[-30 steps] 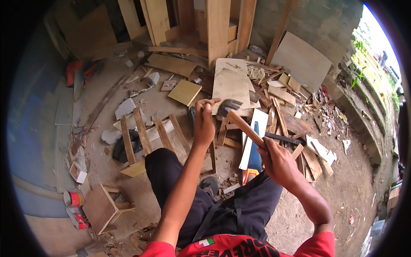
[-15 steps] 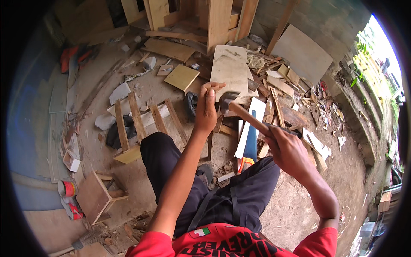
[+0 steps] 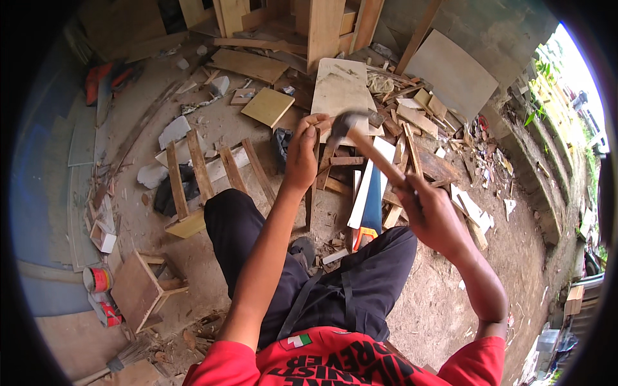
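My right hand is wrapped round the wooden handle of a claw hammer. Its dark head, slightly blurred, is up beside the fingers of my left hand. That left hand is closed, thumb against fingers, in front of a narrow upright wooden strip. What the fingertips hold, if anything, I cannot make out. Past the hammer lies a pale board with rounded corners. A handsaw with a blue blade and orange handle rests near my right knee, beside a white strip.
To the left, a slatted wooden piece leans beside my knee. A small wooden stool lies tipped near red cans. A yellowish square panel and scattered offcuts cover the floor ahead. Concrete steps border the right.
The hammer head has risen slightly towards my left fingers, and my right hand has moved with it. My left hand has shifted a little left and its fingers have curled closer. The view has tilted slightly.
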Demonstrator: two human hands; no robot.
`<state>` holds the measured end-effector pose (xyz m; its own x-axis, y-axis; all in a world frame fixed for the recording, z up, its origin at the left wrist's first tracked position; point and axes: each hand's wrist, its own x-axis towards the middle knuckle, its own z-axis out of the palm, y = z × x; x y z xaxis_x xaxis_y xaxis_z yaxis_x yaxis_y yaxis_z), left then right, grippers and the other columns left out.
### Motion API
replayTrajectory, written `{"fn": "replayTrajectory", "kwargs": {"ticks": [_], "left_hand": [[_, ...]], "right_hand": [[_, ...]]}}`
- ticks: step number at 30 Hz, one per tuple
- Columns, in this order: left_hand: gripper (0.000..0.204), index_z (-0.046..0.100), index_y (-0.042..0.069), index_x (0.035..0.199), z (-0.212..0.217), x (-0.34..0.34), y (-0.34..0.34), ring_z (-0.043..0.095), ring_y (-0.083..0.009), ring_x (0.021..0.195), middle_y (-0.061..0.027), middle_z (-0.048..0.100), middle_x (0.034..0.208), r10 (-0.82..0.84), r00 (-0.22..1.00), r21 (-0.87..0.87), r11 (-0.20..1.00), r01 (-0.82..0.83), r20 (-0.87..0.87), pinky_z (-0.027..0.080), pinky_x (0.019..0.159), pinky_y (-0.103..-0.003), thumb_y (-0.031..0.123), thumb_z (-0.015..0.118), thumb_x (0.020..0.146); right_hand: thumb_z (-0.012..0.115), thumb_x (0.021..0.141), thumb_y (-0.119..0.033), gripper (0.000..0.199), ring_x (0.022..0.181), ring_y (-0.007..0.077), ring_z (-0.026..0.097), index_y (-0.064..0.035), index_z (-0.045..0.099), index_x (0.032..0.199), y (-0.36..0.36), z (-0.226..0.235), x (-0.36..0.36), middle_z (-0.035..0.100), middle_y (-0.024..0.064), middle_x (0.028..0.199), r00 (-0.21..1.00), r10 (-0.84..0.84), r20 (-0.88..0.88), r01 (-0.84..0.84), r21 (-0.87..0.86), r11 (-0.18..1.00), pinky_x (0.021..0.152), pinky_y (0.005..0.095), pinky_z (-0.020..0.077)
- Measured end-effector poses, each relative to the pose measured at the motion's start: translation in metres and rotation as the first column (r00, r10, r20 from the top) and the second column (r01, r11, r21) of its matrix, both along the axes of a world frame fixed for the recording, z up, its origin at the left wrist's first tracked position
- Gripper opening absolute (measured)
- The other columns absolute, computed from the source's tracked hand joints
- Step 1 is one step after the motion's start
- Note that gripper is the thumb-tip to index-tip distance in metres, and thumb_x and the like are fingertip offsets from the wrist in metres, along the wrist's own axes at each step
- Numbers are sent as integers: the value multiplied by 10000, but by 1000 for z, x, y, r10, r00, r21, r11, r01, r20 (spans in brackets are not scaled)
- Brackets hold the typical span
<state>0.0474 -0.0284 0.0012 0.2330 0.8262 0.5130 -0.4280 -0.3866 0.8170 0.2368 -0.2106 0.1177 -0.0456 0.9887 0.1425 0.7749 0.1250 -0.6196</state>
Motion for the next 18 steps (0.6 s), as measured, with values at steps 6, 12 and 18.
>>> {"fn": "replayTrajectory", "kwargs": {"ticks": [6,12,18], "left_hand": [[457,559,-53,1055,5,-9,-1,647,-261,1018,-244,688,1109,30,999,-7,1000,-30,21,449,982,-377,286,257,999],[385,471,22,783,-4,-34,10,654,-252,886,-229,693,852,-170,985,-127,978,166,-19,457,880,-336,321,280,934],[388,442,50,681,1,-44,12,515,-258,1164,-181,665,979,-89,996,-106,990,91,24,348,1023,-382,343,311,899]], "right_hand": [[575,1002,-188,214,573,303,556,11,531,938,-6,-2,3,574,188,681,998,-50,-41,45,-130,991,562,434,419],[506,1047,-298,317,539,93,473,-2,531,936,-6,-40,3,507,26,653,883,-210,-421,50,-359,932,494,281,389],[514,1045,-337,323,502,38,433,-16,537,1019,-5,-56,-6,461,-34,655,767,-246,-592,27,-353,935,418,217,333]]}}
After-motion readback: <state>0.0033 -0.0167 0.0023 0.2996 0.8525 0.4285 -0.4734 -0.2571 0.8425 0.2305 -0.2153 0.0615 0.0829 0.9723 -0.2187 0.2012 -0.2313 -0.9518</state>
